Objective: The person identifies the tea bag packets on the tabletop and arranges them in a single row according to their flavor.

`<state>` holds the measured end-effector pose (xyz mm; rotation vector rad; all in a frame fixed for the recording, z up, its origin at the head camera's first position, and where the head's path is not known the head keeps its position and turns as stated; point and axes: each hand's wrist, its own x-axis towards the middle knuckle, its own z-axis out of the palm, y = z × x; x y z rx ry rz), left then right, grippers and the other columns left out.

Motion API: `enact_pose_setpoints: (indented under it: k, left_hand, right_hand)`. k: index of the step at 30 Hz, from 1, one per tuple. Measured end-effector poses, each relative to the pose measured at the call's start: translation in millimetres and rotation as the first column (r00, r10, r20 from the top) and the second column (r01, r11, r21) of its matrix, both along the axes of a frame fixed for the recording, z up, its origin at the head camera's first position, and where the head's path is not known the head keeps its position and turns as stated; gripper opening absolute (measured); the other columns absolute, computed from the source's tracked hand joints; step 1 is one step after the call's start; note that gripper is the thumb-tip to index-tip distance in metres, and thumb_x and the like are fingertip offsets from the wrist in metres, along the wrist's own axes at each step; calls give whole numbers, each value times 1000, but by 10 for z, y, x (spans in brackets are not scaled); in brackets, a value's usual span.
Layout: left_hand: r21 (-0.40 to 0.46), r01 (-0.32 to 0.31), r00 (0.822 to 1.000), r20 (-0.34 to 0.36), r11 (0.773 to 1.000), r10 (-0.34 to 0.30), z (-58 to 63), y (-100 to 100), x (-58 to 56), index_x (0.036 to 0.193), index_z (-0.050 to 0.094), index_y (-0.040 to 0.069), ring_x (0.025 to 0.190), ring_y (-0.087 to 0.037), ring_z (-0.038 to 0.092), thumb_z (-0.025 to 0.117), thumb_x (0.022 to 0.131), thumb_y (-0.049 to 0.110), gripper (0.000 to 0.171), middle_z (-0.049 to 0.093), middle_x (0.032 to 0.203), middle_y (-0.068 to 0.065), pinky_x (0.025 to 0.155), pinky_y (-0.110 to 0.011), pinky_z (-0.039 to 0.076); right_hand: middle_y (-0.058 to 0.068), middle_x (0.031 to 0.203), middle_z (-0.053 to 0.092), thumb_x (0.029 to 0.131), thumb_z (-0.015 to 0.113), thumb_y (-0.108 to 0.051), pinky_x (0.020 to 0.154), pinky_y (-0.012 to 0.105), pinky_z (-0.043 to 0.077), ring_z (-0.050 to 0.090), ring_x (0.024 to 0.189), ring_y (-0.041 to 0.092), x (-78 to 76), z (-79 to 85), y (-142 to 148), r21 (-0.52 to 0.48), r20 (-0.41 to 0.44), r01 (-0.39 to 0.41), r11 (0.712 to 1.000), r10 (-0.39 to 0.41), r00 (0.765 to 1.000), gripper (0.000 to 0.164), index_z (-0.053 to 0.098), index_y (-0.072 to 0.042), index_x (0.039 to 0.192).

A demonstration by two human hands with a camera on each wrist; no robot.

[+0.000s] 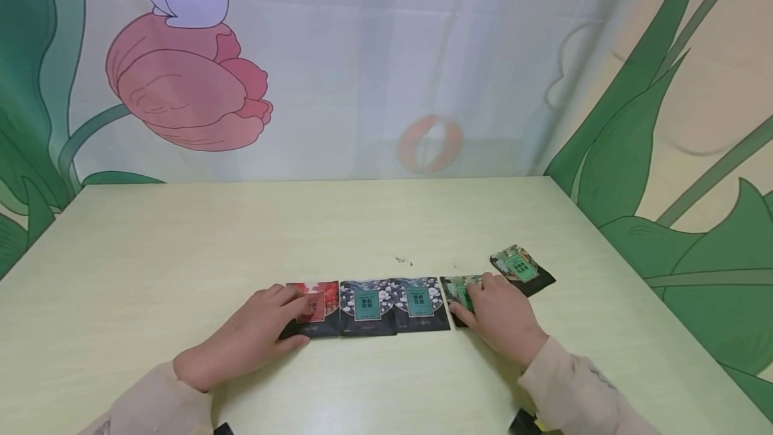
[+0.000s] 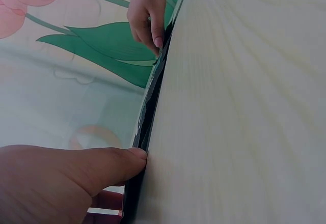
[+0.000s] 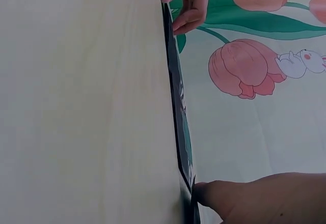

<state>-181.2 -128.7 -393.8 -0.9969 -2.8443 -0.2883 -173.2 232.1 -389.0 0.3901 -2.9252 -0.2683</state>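
Several flat sachets lie in a row on the table. At the row's left end, a red-and-black sachet (image 1: 326,311) is partly covered by my left hand (image 1: 260,331). Its thumb (image 2: 119,165) touches the near edge and its bent fingers hold the top. Two dark sachets with white flowers and teal labels, one (image 1: 367,307) beside the other (image 1: 421,304), fill the middle. On the right, my right hand (image 1: 504,317) holds a green-and-black sachet (image 1: 455,285) between thumb and fingers, hiding most of it. The right thumb (image 3: 219,193) lies against the edge.
Behind my right hand, another green-and-black sachet (image 1: 522,269) lies tilted, apart from the row. Small dark marks (image 1: 403,260) show on the pale table (image 1: 272,227). A curtain (image 1: 338,72) with printed flowers and leaves hangs along the back and right.
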Motion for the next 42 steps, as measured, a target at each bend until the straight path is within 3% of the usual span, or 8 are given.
enact_pose_setpoints:
  k: [14,22,28,32,34,36,39,42]
  left_hand:
    - [19,6,1000,-13,1000,-6,17,2,-32,108,66,15,100,-20,55,78,79,33,37,62,113,-4,91,-42,49]
    - [12,5,1000,-11,1000,-5,1,-10,-33,109,65,14,100,-20,55,78,79,34,38,62,113,-5,90,-42,50]
    - [8,3,1000,5,1000,-3,-31,-10,-24,110,64,15,101,-20,54,77,79,35,39,61,114,-4,91,-42,49]
    - [9,10,1000,-5,1000,-10,-38,-19,-16,111,63,14,102,-20,54,77,80,34,40,61,115,-5,92,-42,49]
    - [10,15,1000,-9,1000,-15,-36,-21,-14,110,63,13,101,-20,54,77,79,34,40,61,114,-5,91,-42,49]
    - [9,16,1000,-11,1000,-16,-34,-20,-15,110,63,14,101,-20,54,77,79,34,39,61,114,-5,91,-42,49]
    - [8,15,1000,-10,1000,-15,-29,-19,-15,110,63,14,101,-19,54,77,80,34,39,61,114,-4,91,-42,49]
    - [12,13,1000,-6,1000,-13,-11,-23,-11,112,63,14,102,-19,54,77,80,34,39,61,115,-4,91,-41,49]
  right_hand:
    - [9,75,54,89,61,-49,57,33,49,52,66,21,32,45,-94,39,-73,11,999,-8,997,46,66,-3,87]
    - [10,78,56,90,59,-51,58,34,50,55,69,22,10,59,-98,51,-39,29,998,-27,999,50,68,-3,94]
    - [6,76,54,90,58,-51,61,34,51,51,66,19,-20,52,-17,-32,10,45,998,-45,999,49,69,-6,102]
    - [4,74,53,91,60,-47,57,31,48,48,64,16,-63,46,87,-125,-9,40,991,-42,999,43,69,-6,103]
    - [8,83,59,91,61,-43,59,32,51,55,71,20,-93,51,153,-163,-28,34,986,-39,999,42,68,-5,107]
    - [13,96,64,92,61,-41,70,37,56,61,86,26,-125,60,223,-200,-41,31,979,-40,998,43,67,-5,112]
    - [17,115,63,93,60,-38,90,46,52,59,108,33,-180,69,341,-254,-37,30,967,-40,998,43,65,-5,119]
    - [17,118,61,94,60,-34,97,50,48,56,114,35,-231,70,461,-324,-11,32,946,-37,999,41,63,-4,122]
